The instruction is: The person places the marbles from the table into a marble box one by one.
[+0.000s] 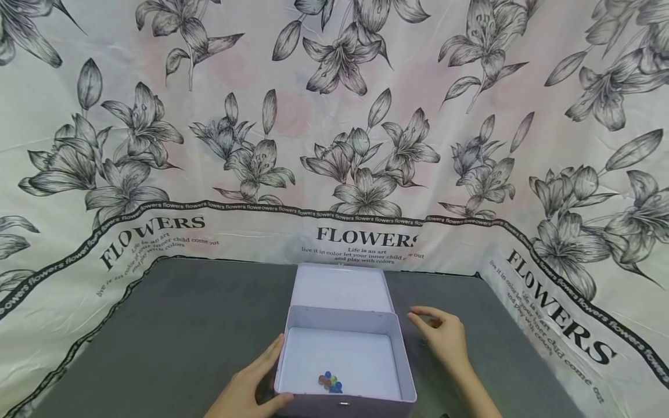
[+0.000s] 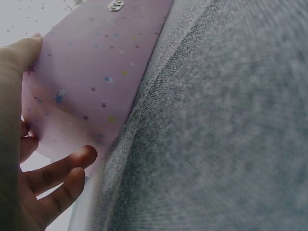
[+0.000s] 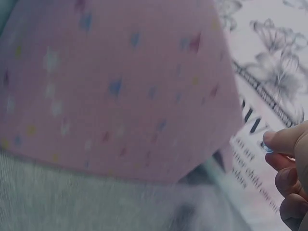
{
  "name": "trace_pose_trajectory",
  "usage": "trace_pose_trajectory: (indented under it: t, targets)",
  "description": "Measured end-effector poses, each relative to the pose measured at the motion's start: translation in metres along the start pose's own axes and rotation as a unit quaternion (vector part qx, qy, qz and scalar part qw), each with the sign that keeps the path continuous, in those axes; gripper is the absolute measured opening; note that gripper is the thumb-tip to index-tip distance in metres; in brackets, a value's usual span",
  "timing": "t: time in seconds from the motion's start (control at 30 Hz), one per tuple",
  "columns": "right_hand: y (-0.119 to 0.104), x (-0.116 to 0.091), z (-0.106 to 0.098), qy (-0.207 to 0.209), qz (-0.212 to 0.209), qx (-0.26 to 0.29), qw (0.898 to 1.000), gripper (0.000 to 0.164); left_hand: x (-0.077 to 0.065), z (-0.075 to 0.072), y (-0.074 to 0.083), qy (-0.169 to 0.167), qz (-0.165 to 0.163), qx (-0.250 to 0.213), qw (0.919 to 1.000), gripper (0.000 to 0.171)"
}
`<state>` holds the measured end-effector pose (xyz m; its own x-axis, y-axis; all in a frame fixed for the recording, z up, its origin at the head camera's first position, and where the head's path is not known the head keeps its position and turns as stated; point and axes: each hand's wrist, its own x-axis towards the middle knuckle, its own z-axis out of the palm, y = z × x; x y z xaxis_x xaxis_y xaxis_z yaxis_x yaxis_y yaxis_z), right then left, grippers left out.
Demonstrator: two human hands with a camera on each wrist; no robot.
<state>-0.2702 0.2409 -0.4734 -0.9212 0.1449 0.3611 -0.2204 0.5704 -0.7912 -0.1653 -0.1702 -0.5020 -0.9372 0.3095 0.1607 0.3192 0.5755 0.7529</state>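
Note:
A lidded box (image 1: 345,409), lilac-pink with small stars outside and white inside, stands with its lid (image 1: 342,287) tipped back. Several small glass marbles (image 1: 330,383) in blue, green and brown lie inside, near its front wall. My left hand (image 1: 253,383) holds the box by its front left corner, thumb at the front and fingers along the left side. Beyond the box's right wall, my right hand (image 1: 441,337) pinches a small pale blue marble (image 3: 267,148) between thumb and index finger, mostly hidden by the fingertips.
The box stands on a dark grey cloth-covered table (image 1: 209,313). Behind and at both sides of it hangs a white curtain (image 1: 251,232) printed with flowers and lettering. A small metal clasp (image 2: 116,6) sits on the box's front.

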Motion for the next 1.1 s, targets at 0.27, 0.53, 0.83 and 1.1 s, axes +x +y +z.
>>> trace_pose_trajectory:
  t: [0.27, 0.53, 0.83, 1.1]
  targets:
    - [-0.038, -0.008, 0.0, -0.014, -0.001, 0.047, 0.999, 0.021, 0.001, 0.0, 0.001, 0.006, 0.015, 0.011, 0.9998, 0.102]
    - [-0.072, -0.012, 0.013, -0.022, -0.049, 0.068, 0.996, 0.013, 0.0, 0.001, -0.002, -0.006, 0.003, -0.004, 1.0, 0.103]
    - [-0.092, -0.008, 0.039, -0.055, -0.124, 0.077, 0.988, 0.012, -0.001, 0.0, 0.0, 0.0, 0.0, -0.001, 1.0, 0.104]
    - [-0.098, -0.012, 0.063, -0.089, -0.144, 0.043, 0.985, 0.013, 0.0, 0.001, -0.002, -0.001, -0.001, 0.0, 1.0, 0.104]
